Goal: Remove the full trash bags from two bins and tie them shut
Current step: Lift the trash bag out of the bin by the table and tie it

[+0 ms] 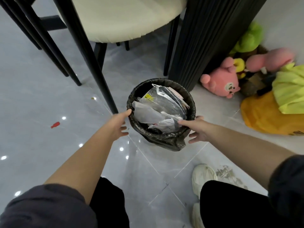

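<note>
On the grey tiled floor, a small red scrap lies at nine o'clock from the bin. Black chair legs stand at eleven o'clock, the nearest foot just beside the left hand. That hand's fingers are spread loose, with the thumb touching the bag folded over the rim at nine o'clock. The bin stands mid-floor, stuffed with paper and clear wrapping; a yellow label on it is too small to read. The right hand rests its thumb over the rim at four o'clock, fingers splayed and unclenched. A dark ribbed column rises at one o'clock, touching the bin. Pink plush toys and a yellow bag lie at three o'clock.
</note>
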`<action>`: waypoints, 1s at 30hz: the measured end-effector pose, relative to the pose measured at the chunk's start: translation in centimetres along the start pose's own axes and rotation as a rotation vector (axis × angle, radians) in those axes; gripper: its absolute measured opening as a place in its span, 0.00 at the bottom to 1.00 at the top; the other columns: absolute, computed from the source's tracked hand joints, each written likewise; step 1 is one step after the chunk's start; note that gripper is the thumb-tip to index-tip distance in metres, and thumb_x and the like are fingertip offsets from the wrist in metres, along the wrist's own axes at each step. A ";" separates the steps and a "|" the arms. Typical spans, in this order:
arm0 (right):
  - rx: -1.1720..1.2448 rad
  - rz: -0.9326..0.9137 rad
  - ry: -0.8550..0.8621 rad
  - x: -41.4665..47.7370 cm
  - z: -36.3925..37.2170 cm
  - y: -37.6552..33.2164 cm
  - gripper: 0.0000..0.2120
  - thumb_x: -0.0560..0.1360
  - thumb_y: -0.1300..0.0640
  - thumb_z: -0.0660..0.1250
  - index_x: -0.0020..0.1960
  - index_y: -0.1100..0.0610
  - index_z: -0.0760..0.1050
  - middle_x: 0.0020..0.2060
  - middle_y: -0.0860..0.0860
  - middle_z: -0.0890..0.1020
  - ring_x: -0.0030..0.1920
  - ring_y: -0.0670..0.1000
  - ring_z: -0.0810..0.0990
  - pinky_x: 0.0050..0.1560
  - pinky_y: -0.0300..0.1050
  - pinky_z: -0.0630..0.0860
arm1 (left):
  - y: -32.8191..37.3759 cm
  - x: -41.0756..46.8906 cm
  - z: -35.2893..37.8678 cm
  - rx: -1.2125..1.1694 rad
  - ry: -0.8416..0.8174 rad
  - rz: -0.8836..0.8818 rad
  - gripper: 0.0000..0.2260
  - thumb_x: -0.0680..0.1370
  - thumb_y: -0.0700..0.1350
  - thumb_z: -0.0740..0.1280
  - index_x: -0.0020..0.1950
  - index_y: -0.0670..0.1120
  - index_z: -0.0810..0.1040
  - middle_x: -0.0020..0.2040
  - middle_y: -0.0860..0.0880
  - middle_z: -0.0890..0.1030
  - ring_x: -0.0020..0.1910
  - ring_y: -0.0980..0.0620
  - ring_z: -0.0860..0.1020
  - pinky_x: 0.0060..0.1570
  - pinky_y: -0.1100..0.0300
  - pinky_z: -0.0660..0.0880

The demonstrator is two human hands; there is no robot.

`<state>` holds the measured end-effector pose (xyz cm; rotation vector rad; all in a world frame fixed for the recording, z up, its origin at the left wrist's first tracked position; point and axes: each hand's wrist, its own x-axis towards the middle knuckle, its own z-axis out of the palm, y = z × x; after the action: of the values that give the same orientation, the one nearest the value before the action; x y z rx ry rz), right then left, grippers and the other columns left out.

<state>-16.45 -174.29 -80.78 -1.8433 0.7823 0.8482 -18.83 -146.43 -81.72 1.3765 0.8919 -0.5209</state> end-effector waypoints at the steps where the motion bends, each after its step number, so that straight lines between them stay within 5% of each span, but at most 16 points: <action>1: 0.051 -0.022 0.025 0.5 0.0 0.2 0.37 0.69 0.51 0.75 0.68 0.53 0.54 0.57 0.57 0.72 0.55 0.60 0.75 0.48 0.60 0.79 | -0.5 -0.1 0.4 -0.057 -0.053 -0.039 0.29 0.74 0.59 0.67 0.69 0.45 0.67 0.61 0.43 0.72 0.62 0.41 0.73 0.55 0.44 0.75; 5: 0.152 -0.097 -0.026 1.5 -0.3 0.0 0.34 0.65 0.58 0.72 0.67 0.54 0.61 0.52 0.57 0.80 0.44 0.55 0.82 0.36 0.49 0.80 | -1.5 -0.3 1.7 -0.094 -0.158 -0.076 0.25 0.73 0.66 0.64 0.62 0.51 0.73 0.54 0.43 0.78 0.55 0.44 0.78 0.51 0.44 0.77; 10: 0.033 -0.059 -0.015 0.4 -0.6 -0.8 0.17 0.66 0.55 0.69 0.54 0.54 0.72 0.37 0.51 0.76 0.36 0.50 0.74 0.34 0.40 0.71 | -1.8 0.3 1.6 -0.138 -0.221 -0.166 0.28 0.69 0.66 0.68 0.55 0.44 0.75 0.47 0.45 0.80 0.46 0.47 0.81 0.52 0.45 0.79; 13: -0.033 0.020 -0.014 -0.2 -0.4 -0.4 0.16 0.67 0.45 0.69 0.48 0.54 0.74 0.37 0.51 0.77 0.37 0.51 0.74 0.37 0.41 0.70 | -1.8 0.0 1.5 -0.145 -0.241 -0.176 0.25 0.69 0.68 0.67 0.42 0.45 0.72 0.32 0.50 0.70 0.27 0.54 0.66 0.34 0.60 0.78; 16: -0.046 0.034 0.015 -0.8 -0.4 0.0 0.26 0.65 0.35 0.69 0.51 0.54 0.77 0.44 0.52 0.83 0.48 0.53 0.81 0.48 0.46 0.75 | -1.8 0.0 1.1 -0.120 -0.231 -0.186 0.28 0.66 0.71 0.67 0.32 0.49 0.60 0.30 0.52 0.57 0.27 0.54 0.52 0.20 0.66 0.61; 18: -0.013 0.028 0.026 -1.6 -0.6 0.0 0.26 0.65 0.34 0.70 0.50 0.54 0.76 0.44 0.52 0.82 0.46 0.53 0.80 0.44 0.43 0.73 | -1.7 -0.2 0.6 0.013 -0.242 -0.162 0.28 0.65 0.71 0.68 0.32 0.49 0.60 0.29 0.52 0.57 0.26 0.54 0.53 0.23 0.66 0.58; 20: 0.037 0.045 0.023 -2.7 -0.7 0.0 0.23 0.66 0.36 0.72 0.49 0.54 0.76 0.43 0.51 0.81 0.44 0.52 0.78 0.38 0.41 0.72 | -1.8 -0.7 0.3 0.169 -0.266 -0.124 0.25 0.66 0.68 0.69 0.35 0.47 0.67 0.32 0.50 0.66 0.26 0.54 0.63 0.28 0.63 0.69; 22: 0.102 0.061 0.000 -3.8 -0.7 0.0 0.19 0.68 0.42 0.73 0.48 0.55 0.75 0.43 0.52 0.81 0.44 0.52 0.79 0.39 0.42 0.73 | -2.0 -1.0 0.4 0.258 -0.301 -0.121 0.25 0.68 0.65 0.70 0.46 0.44 0.74 0.44 0.46 0.77 0.38 0.50 0.78 0.43 0.54 0.80; 24: 0.154 0.079 -0.035 -5.2 -0.4 0.1 0.11 0.72 0.49 0.72 0.45 0.55 0.74 0.40 0.52 0.81 0.40 0.51 0.79 0.37 0.42 0.73 | -2.3 -1.5 1.0 0.254 -0.390 -0.174 0.26 0.69 0.62 0.71 0.58 0.45 0.75 0.56 0.43 0.78 0.52 0.46 0.81 0.54 0.47 0.78; 27: 0.185 0.091 -0.056 -6.5 0.1 0.4 0.07 0.78 0.58 0.65 0.41 0.56 0.71 0.35 0.51 0.76 0.33 0.49 0.74 0.33 0.41 0.69 | -2.8 -2.2 2.5 0.108 -0.459 -0.202 0.23 0.72 0.56 0.71 0.62 0.45 0.76 0.60 0.42 0.79 0.55 0.46 0.80 0.55 0.46 0.78; 30: 0.241 0.078 -0.012 -7.2 0.0 0.6 0.09 0.79 0.62 0.61 0.40 0.56 0.69 0.33 0.51 0.74 0.32 0.49 0.71 0.30 0.41 0.69 | -3.0 -2.8 3.7 0.001 -0.457 -0.206 0.15 0.74 0.50 0.71 0.57 0.45 0.78 0.51 0.45 0.81 0.48 0.48 0.81 0.51 0.47 0.79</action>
<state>-20.91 -173.38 -75.18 -1.6031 0.9127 0.7769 -21.99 -150.97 -81.48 1.1054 0.6577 -0.9502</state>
